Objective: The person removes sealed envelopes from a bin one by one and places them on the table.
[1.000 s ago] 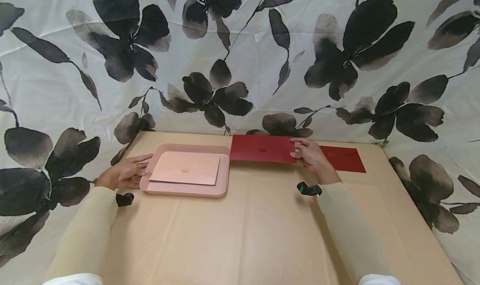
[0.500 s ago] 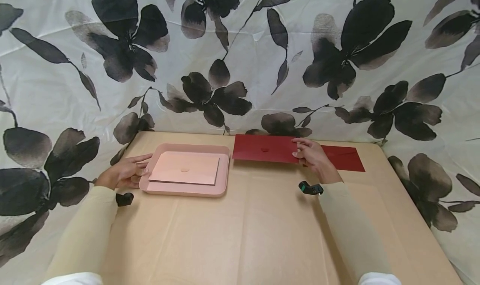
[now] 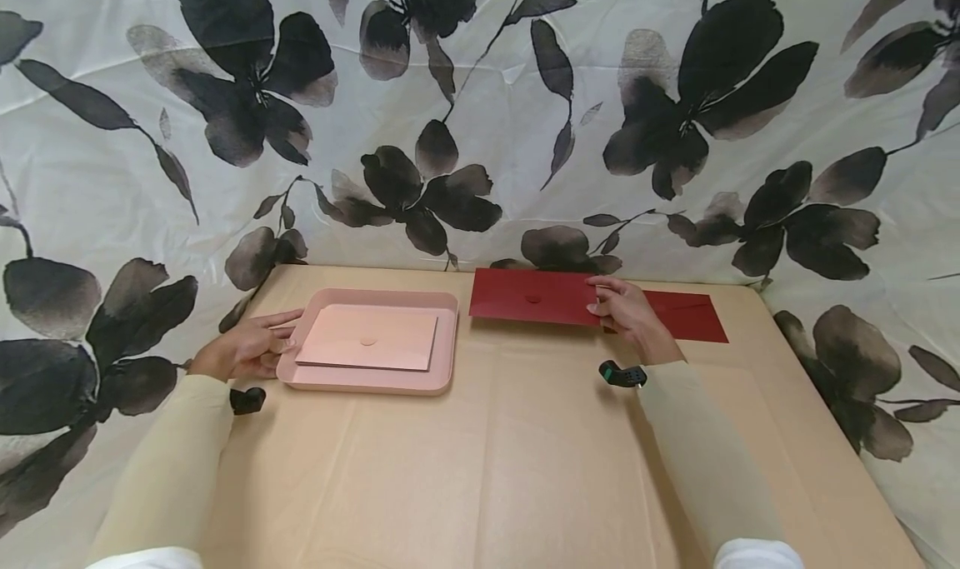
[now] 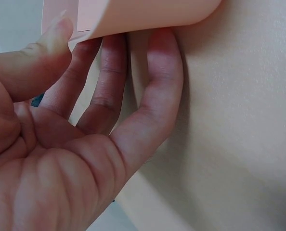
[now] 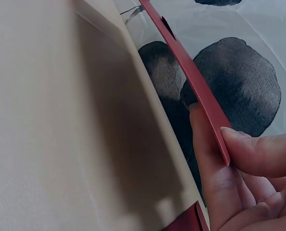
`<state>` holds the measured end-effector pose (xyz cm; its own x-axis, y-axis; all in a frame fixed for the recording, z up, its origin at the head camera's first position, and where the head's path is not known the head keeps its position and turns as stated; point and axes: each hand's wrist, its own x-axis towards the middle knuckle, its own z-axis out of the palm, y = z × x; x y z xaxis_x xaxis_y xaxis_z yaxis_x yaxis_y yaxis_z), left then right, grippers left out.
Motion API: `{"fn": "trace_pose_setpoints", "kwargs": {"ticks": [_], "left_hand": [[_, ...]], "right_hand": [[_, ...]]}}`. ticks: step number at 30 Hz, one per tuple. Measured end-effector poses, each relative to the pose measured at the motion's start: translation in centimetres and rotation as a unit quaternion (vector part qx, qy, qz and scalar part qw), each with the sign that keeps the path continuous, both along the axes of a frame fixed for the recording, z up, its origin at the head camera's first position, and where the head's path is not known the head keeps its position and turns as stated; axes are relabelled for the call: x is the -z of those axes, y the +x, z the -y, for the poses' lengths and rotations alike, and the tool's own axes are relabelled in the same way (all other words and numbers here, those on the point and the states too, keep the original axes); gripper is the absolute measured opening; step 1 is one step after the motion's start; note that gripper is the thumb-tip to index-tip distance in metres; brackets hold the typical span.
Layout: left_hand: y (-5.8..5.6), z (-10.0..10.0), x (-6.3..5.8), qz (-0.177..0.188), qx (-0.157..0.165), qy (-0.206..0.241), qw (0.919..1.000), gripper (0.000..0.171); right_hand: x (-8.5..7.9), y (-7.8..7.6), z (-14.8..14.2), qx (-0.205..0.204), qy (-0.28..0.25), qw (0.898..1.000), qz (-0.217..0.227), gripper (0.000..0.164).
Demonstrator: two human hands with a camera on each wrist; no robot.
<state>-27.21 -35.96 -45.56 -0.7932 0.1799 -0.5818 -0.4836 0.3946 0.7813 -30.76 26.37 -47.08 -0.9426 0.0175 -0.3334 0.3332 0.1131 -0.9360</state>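
Note:
My left hand holds the left edge of a pink tray. In the left wrist view, its fingers reach under the tray's rim while the thumb lies against the edge. A pale pink envelope with a round seal rests inside the tray. My right hand pinches a red envelope by its right end, thumb on one face and fingers on the other. This envelope is raised off the table, its shadow below it in the right wrist view. Another red envelope lies at the back right, partly behind the right hand.
The light wooden table ends at the back against a white cloth with dark printed flowers. Both back corners of the table show. The held red envelope is close to the back edge.
My right hand and the red envelope it pinches have shifted slightly to the right, widening the gap to the tray. The left hand keeps its hold on the tray.

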Motion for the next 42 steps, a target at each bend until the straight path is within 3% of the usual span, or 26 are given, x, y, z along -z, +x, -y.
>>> {"fn": "trace_pose_setpoints", "kwargs": {"ticks": [11,34,42], "left_hand": [[0.0,-0.1,0.1,-0.004,-0.001,0.000,1.0000,0.084],[0.1,0.2,0.0,-0.005,0.004,-0.021,0.9998,0.086],[0.0,0.1,0.0,-0.002,0.007,-0.008,0.9999,0.086]], "right_hand": [[0.4,-0.6,-0.3,-0.002,-0.009,1.000,-0.002,0.057],[1.6,-1.3,-0.4,-0.013,0.024,1.000,0.002,0.056],[2.0,-1.3,-0.4,-0.008,0.028,1.000,0.006,0.054]]}}
